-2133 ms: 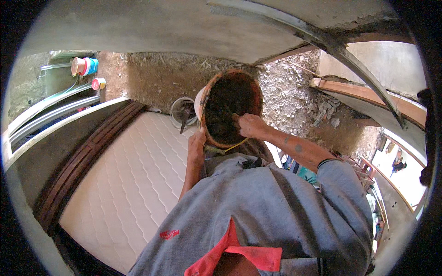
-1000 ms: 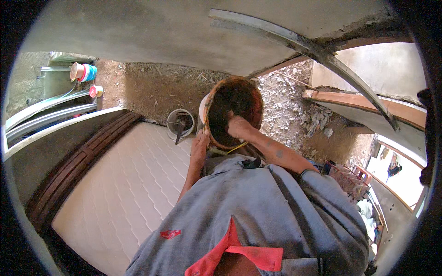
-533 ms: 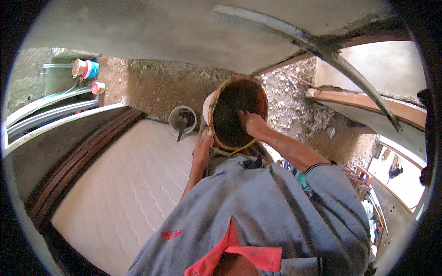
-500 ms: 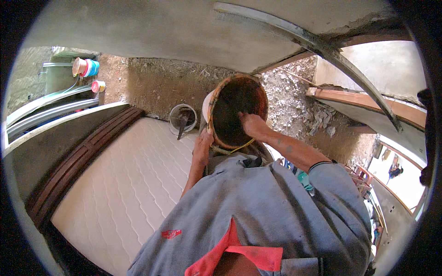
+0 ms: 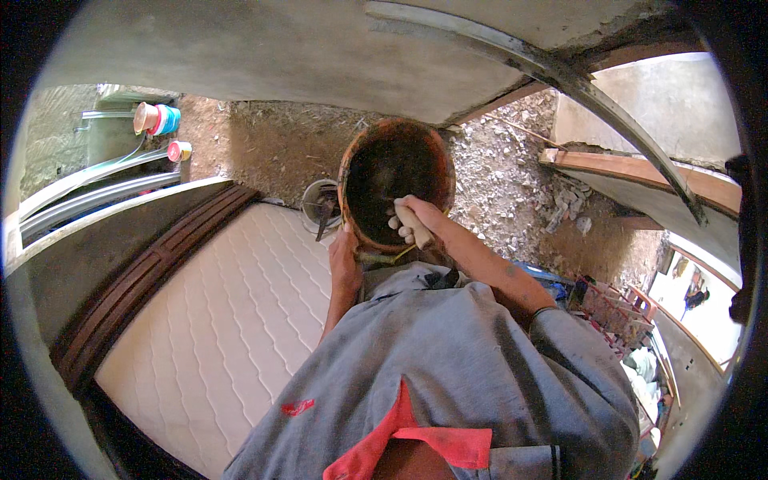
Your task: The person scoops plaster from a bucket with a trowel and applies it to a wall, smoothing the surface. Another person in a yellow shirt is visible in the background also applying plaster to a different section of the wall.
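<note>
A round bucket (image 5: 448,180) with a rust-brown, crusted rim stands open in front of my body; its inside is dark and what lies at the bottom is hard to make out. My left hand (image 5: 345,262) is closed on the bucket's near left edge. Over the near right part of the opening, my right hand (image 5: 412,220) wraps round a hand tool with a pale, blunt handle (image 5: 421,233). The tool's working end is lost in the dark. Left of the bucket, a smaller whitish pail (image 5: 309,210) has a dark flat-bladed tool (image 5: 323,220) leaning in it.
A pale mattress (image 5: 216,320) with a dark wooden bed edge (image 5: 152,272) lies at left. Beyond the bucket rises a grey wall (image 5: 264,56); rubble (image 5: 500,168) covers the ground at right. A long curved-looking metal bar (image 5: 592,100) crosses the upper right. Coloured containers (image 5: 164,120) sit far left.
The bucket has shifted left and its mouth has turned more upward. My right hand has drawn back toward the near rim, bringing the tool's handle into sight. My left hand still grips the edge.
</note>
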Tool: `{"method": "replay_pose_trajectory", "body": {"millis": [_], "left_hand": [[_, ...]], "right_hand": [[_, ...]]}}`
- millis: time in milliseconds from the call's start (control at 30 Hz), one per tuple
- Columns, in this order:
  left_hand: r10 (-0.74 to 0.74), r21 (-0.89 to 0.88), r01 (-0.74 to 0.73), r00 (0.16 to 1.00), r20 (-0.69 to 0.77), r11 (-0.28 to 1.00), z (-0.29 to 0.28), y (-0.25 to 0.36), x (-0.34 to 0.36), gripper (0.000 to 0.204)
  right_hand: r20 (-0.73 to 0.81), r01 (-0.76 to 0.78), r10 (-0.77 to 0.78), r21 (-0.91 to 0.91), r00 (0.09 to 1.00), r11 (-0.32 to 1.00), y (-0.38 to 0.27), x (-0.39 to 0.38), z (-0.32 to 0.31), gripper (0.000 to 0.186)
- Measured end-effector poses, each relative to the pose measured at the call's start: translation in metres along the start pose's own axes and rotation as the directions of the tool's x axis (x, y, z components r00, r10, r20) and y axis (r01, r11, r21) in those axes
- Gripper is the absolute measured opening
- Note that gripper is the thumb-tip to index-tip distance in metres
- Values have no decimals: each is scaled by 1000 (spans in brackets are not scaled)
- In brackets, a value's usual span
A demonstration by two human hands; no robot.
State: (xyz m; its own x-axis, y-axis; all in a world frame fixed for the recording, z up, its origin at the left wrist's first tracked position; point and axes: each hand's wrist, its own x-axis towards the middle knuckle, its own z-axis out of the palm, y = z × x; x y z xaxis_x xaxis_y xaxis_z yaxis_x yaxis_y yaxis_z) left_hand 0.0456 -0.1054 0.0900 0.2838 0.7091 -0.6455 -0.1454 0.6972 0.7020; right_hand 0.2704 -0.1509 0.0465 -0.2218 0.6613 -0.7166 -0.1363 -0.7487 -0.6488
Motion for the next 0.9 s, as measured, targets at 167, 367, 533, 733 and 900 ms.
{"method": "replay_pose_trajectory", "body": {"millis": [167,367,533,733,900], "left_hand": [[-11,153,6,999,35,988,5,8,11,35],[38,133,-40,999,19,990,12,7,6,34],[-71,148,76,997,-36,986,12,9,4,33],[96,313,-138,985,145,940,8,5,4,41],[-26,195,11,997,73,981,14,-3,7,42]], "right_hand": [[50,230,-267,-673,962,703,-6,-19,-26,35],[-283,-159,-411,-937,867,311,-21,-8,-39,23],[147,167,-216,-983,965,80,-22,-11,-51,33],[-6,20,-190,-991,982,136,-17,-11,-46,36],[-113,-62,-434,-989,894,131,-11,-33,-54,36]]}}
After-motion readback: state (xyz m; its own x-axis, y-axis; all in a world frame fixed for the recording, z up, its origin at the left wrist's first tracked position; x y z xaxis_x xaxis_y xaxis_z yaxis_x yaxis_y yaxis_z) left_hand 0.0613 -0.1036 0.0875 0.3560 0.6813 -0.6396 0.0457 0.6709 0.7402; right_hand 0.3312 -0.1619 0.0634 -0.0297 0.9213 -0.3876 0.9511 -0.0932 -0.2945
